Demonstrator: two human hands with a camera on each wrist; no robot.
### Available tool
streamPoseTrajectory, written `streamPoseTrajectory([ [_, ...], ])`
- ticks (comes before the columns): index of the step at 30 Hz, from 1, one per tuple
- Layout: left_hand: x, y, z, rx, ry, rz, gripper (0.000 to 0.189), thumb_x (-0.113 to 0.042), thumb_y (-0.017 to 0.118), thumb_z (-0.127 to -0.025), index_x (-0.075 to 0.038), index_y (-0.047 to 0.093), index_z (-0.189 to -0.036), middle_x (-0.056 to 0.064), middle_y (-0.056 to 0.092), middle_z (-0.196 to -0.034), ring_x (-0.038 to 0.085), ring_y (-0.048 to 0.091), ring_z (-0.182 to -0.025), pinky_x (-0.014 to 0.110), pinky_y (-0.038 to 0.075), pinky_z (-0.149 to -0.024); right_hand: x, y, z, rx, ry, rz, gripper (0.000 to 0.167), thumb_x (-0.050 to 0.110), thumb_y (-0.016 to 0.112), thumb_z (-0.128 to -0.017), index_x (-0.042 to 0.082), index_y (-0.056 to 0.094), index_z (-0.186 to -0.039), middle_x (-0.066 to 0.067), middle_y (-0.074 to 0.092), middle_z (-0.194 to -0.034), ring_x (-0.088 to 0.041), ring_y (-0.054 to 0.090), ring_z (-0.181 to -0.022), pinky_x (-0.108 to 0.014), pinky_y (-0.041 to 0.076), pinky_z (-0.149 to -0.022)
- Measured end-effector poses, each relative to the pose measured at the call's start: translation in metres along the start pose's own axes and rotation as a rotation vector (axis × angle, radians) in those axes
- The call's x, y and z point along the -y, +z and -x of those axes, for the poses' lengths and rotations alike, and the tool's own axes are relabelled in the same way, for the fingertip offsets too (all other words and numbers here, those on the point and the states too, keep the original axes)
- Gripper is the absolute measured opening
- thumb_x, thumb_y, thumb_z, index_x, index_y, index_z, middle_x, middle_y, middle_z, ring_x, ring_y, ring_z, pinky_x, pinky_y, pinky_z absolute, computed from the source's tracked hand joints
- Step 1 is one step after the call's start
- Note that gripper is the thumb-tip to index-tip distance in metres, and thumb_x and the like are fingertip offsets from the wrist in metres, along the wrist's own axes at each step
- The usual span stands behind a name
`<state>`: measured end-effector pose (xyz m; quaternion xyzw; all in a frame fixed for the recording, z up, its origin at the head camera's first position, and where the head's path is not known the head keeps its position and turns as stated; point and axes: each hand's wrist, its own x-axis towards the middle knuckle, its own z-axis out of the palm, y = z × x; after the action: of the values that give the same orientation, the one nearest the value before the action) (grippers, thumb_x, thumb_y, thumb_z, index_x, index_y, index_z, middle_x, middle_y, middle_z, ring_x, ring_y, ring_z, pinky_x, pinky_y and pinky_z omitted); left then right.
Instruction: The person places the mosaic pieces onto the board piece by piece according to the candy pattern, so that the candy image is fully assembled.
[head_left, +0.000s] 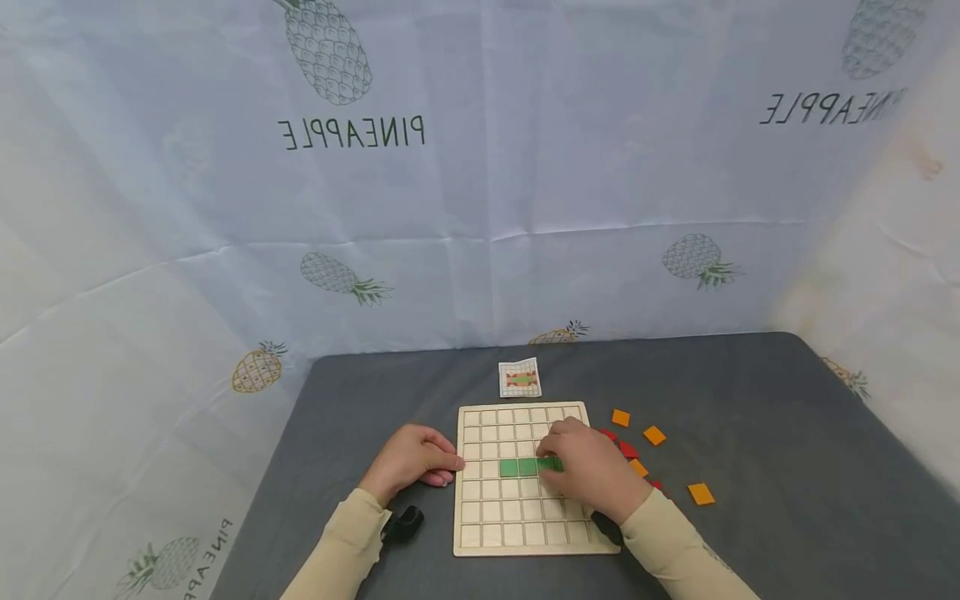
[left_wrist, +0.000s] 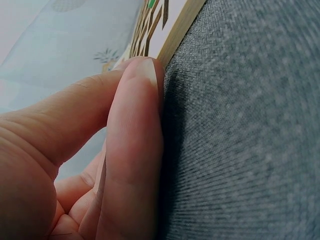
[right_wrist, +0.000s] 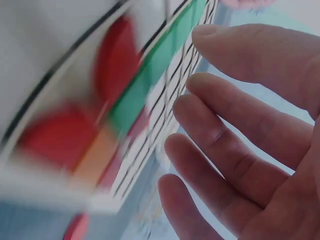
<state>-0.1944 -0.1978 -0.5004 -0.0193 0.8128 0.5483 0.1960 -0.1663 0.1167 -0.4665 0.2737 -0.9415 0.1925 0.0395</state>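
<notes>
A square wooden grid board (head_left: 480, 533) lies flat, with green square tiles (head_left: 508, 467) in a row across its middle. My left hand (head_left: 414, 457) is at the board's left edge, its thumb and a finger (left_wrist: 135, 115) pinching the rim. Above the right end of the green row is my right hand (head_left: 588, 467), partly covering the last tile in the head view. The right wrist view shows its fingers (right_wrist: 220, 130) apart and gently bent, with nothing between them. Blurred red pieces (right_wrist: 117, 60) and an orange piece (right_wrist: 92, 157) appear beside the green strip (right_wrist: 165, 55) there.
Orange square tiles (head_left: 701, 494) and red pieces (head_left: 628, 450) are scattered right of the board on the dark grey table (head_left: 787, 450). A small printed pattern card (head_left: 521, 378) lies behind the board. Pineapple-print cloth (head_left: 480, 167) hangs around the table.
</notes>
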Motion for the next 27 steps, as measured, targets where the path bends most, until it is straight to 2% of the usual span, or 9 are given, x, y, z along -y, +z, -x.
streamPoseTrajectory([
  [6, 0.003, 0.0, 0.001, 0.0, -0.018, -0.016, 0.033, -0.021, 0.096, -0.082, -0.001, 0.077, -0.101, 0.009, 0.081, -0.083, 0.014, 0.077, -0.068, 0.032, 0.068, -0.066, -0.037, -0.027, 0.039, 0.049, 0.114, 0.021, 0.019, 0.018, 0.093, -0.086, 0.019, 0.083, -0.102, 0.008, 0.07, -0.1, -0.011, 0.061, -0.092, -0.024, 0.057, -0.07],
  [10, 0.005, 0.0, 0.0, 0.001, -0.019, -0.013, 0.033, -0.02, 0.096, -0.082, -0.001, 0.077, -0.102, 0.01, 0.081, -0.083, 0.013, 0.077, -0.068, 0.031, 0.068, -0.065, -0.07, -0.042, 0.068, 0.073, 0.175, 0.061, 0.022, 0.022, 0.094, -0.084, 0.024, 0.081, -0.103, 0.012, 0.069, -0.104, -0.014, 0.064, -0.098, -0.031, 0.061, -0.076],
  [16, 0.003, 0.0, -0.001, 0.006, -0.016, -0.011, 0.034, -0.021, 0.097, -0.082, -0.001, 0.077, -0.102, 0.009, 0.081, -0.083, 0.012, 0.077, -0.068, 0.03, 0.067, -0.065, -0.116, -0.059, 0.107, 0.12, 0.241, 0.083, 0.027, 0.024, 0.094, -0.084, 0.027, 0.08, -0.107, 0.013, 0.069, -0.105, -0.019, 0.067, -0.101, -0.04, 0.062, -0.081],
  [21, 0.001, 0.0, -0.001, 0.002, -0.018, -0.017, 0.035, -0.021, 0.097, -0.082, -0.002, 0.077, -0.103, 0.008, 0.081, -0.082, 0.012, 0.076, -0.067, 0.03, 0.067, -0.064, -0.133, -0.066, 0.12, 0.178, 0.306, 0.079, 0.028, 0.02, 0.093, -0.084, 0.025, 0.081, -0.109, 0.011, 0.069, -0.105, -0.023, 0.067, -0.102, -0.046, 0.062, -0.084],
  [27, 0.0, 0.0, -0.001, 0.002, -0.01, -0.018, 0.035, -0.021, 0.096, -0.082, -0.001, 0.077, -0.104, 0.007, 0.081, -0.081, 0.012, 0.076, -0.067, 0.031, 0.067, -0.064, -0.137, -0.064, 0.124, 0.198, 0.34, 0.064, 0.025, 0.019, 0.092, -0.085, 0.026, 0.081, -0.105, 0.01, 0.068, -0.104, -0.021, 0.066, -0.1, -0.045, 0.062, -0.083],
])
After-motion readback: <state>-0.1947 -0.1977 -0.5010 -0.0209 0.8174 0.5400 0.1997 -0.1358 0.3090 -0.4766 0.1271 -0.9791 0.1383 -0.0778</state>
